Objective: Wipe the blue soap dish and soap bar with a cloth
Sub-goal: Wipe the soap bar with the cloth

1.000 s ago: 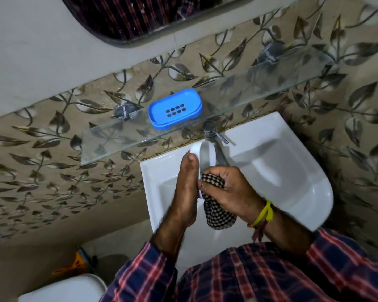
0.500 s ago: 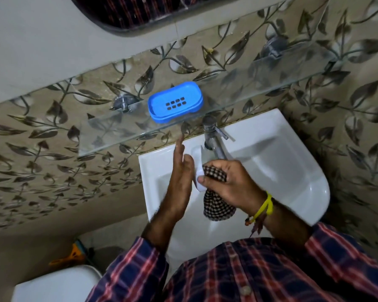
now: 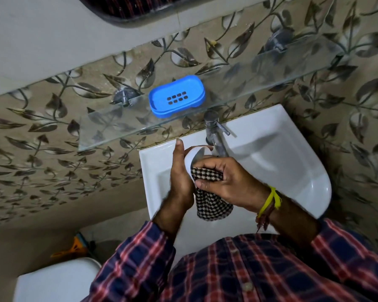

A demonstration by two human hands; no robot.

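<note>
Soap bar (image 3: 191,155) upright in left hand (image 3: 180,171); right hand (image 3: 225,179) presses gripped cloth (image 3: 210,192) against it.

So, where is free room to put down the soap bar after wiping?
Free: the blue soap dish, empty; the glass shelf right of it; the basin right of the tap. Crowded: over the basin's left, where both hands hold soap bar and cloth.

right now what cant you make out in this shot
- Soap bar, head view: mostly hidden between left hand and cloth.
- Left hand's fingers: behind the soap, grip unclear.
- Mirror: cut off by the top edge.
- Orange object on the floor: too small and dim to identify.
</note>
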